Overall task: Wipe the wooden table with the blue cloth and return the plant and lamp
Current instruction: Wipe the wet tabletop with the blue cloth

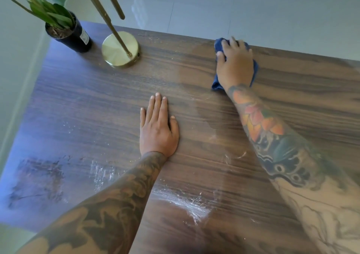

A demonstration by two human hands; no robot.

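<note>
The cloth point(216, 84) lies bunched at the table's point(97, 101) far right edge, pressed flat under the right hand point(234, 64), fingers spread over it. It looks soft and light, so palm pressure should steer it (no pinch needed). The left hand point(158, 127) rests open on bare wood, holding nothing. Plant point(68, 33) and lamp point(120, 49) stand at the far left corner, white streaks nearer
</note>
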